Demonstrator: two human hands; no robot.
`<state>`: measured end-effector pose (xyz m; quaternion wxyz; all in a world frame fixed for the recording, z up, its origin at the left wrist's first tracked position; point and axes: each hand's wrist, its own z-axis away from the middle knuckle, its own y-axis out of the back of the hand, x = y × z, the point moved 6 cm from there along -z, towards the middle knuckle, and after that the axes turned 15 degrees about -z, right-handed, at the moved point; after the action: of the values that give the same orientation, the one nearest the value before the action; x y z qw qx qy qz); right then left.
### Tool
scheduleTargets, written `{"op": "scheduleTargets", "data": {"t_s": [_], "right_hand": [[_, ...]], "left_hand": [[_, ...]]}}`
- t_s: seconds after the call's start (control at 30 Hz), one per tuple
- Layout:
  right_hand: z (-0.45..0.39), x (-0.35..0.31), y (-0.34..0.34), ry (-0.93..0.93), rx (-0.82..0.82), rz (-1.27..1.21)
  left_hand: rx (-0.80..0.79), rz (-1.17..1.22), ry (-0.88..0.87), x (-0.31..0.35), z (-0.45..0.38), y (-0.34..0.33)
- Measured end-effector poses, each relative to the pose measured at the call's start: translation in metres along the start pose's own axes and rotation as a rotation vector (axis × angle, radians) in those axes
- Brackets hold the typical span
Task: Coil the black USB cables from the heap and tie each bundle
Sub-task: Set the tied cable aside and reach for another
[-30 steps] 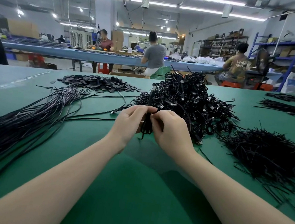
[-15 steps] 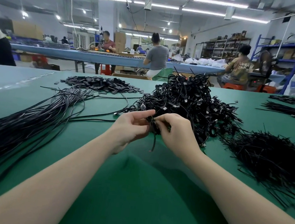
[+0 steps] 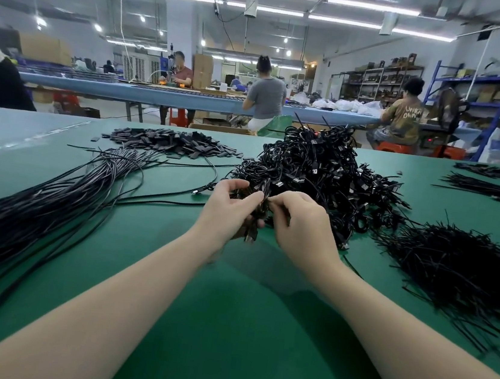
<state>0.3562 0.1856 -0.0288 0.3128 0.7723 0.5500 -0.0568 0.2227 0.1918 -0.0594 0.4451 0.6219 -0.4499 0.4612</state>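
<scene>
A small coiled black cable bundle, up off the green table, just in front of the big heap of tied bundles. Gripped from the left by the left hand, fingers curled round it. Pinched at the top by the right hand. Long loose cables to the left. Black ties piled to the right. Flat black pieces farther back. Far behind, a seated person's shirt with partly readable white letters: "UNKN OWN".

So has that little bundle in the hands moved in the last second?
Yes. The coiled bundle now hangs lower in the left hand, nearer the person, judged against the big pile of tied cables behind it. The right hand pinches its top.
</scene>
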Motion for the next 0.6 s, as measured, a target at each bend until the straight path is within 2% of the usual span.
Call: {"op": "scheduleTargets", "data": {"t_s": [0.1,0.23,0.33,0.47,0.6], "right_hand": [[0.0,-0.009,-0.001,0.137,-0.054,0.119],[0.0,0.001,0.003,0.021,0.04,0.016],[0.003,0.008,0.001,-0.056,0.037,-0.016],[0.004,0.009,-0.003,-0.092,0.023,-0.032],[0.005,0.007,-0.007,-0.113,-0.006,-0.009]], "left_hand": [[-0.069,0.168,0.123,0.001,0.003,-0.007],[-0.189,0.22,0.042,0.006,0.003,-0.008],[-0.164,0.005,-0.123,0.004,0.004,-0.005],[0.003,-0.329,-0.286,0.007,0.001,0.009],[0.017,-0.33,-0.353,0.01,0.0,0.008]]}}
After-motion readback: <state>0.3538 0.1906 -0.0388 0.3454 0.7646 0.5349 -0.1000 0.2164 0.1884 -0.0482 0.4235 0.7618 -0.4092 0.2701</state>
